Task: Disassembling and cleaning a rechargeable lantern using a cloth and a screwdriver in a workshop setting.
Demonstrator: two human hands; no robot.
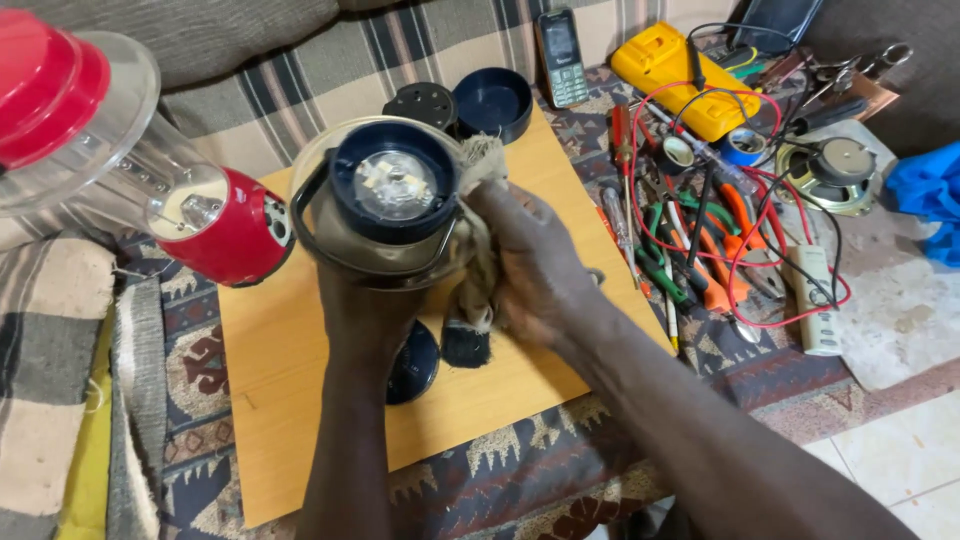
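Blender jar being wiped, held over the board.

Red blender base (225, 225) lies at left, separate. Left hand (360, 310) fingers clenched under upturned blender jar (385, 200), blade base facing up, above wooden board (300, 400). Right hand (535, 265) fingers clamp grey cloth (480, 230) against jar's side. Judging: cleaning underway, reassembly left; dark caps (492, 100) off. Pliers and screwdrivers (690, 260) right.

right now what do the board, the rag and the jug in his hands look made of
Board: looks like wood or laminate, pale tan, smooth and matt, with faint grain.
Rag: woven cloth, dirty beige, frayed and blackened at the lower end; the right hand presses it against the jug.
Jug: seems clear plastic with a glossy rim and a dark blue plastic base, held by the left hand.
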